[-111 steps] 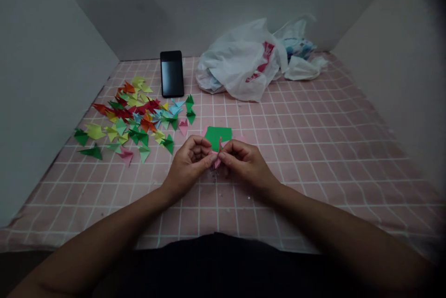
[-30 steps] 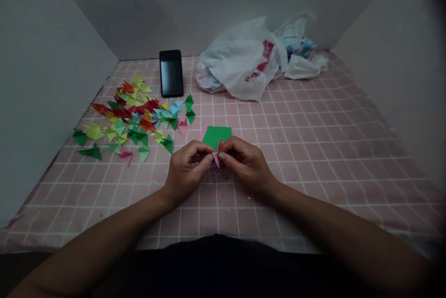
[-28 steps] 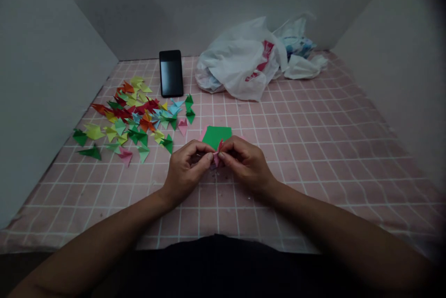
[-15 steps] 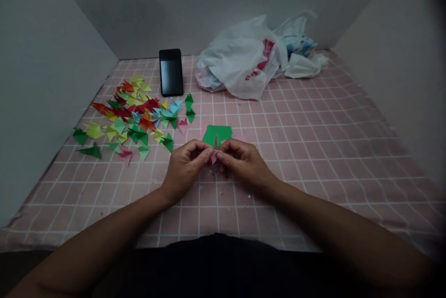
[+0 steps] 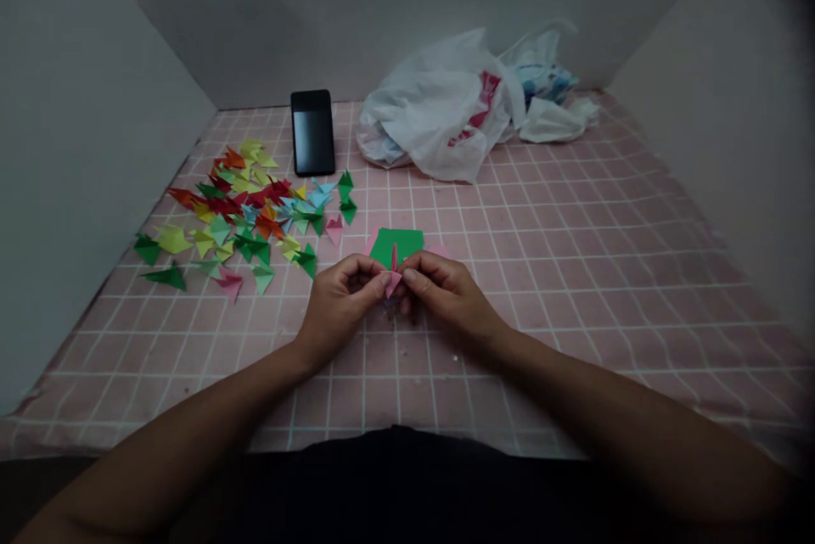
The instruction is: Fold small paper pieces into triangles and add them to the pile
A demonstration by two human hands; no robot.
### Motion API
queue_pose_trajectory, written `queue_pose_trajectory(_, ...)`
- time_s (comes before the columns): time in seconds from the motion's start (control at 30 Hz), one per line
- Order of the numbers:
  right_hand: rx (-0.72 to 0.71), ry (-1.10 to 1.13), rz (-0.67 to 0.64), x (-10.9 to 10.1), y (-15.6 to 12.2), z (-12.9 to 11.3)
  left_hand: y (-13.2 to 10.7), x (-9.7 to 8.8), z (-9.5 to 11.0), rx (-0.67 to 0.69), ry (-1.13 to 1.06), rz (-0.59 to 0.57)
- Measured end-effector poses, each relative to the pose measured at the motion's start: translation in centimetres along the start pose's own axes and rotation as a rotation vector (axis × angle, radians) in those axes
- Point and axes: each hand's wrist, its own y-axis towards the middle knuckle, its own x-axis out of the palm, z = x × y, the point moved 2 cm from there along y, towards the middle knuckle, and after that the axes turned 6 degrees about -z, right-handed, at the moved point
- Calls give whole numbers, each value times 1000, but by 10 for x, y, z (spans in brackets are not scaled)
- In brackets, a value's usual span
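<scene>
My left hand [image 5: 340,300] and my right hand [image 5: 446,291] meet at the middle of the pink checked cloth [image 5: 573,272]. Both pinch a small folded pink paper piece [image 5: 393,277] between thumbs and fingertips; its point sticks up between them. Just behind the hands lies a green paper square [image 5: 397,244] on top of pink sheets, partly hidden by my fingers.
A heap of several folded paper triangles in many colours [image 5: 245,213] spreads at the left. A black phone [image 5: 312,132] lies behind it. Crumpled white plastic bags [image 5: 458,111] sit at the back. Grey walls close in left, back and right.
My hands stay together on the pink piece with small finger movements; the pinch has shifted slightly and the paper's point has turned a little.
</scene>
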Motion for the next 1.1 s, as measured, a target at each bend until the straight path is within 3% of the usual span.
queue_pose_trajectory(0.27, -61, -54, -60, 0, 3, 1, -1, 1, 0, 98, 77, -19)
queue_pose_trajectory(0.47, -77, -153, 2, 1, 2, 0, 0, -2, 3, 236, 173, 1)
queue_pose_trajectory(0.67, -53, -191, -5, 0, 0, 1, -2, -1, -1, 211, 171, -40)
queue_pose_trajectory(0.93, -191, -353, 37, 0, 0, -6, -4, -3, 5, 366, 385, -61)
queue_pose_trajectory(1.1, -191, -391, 86, -1, -1, -5, -4, -1, 7, 460, 417, -104)
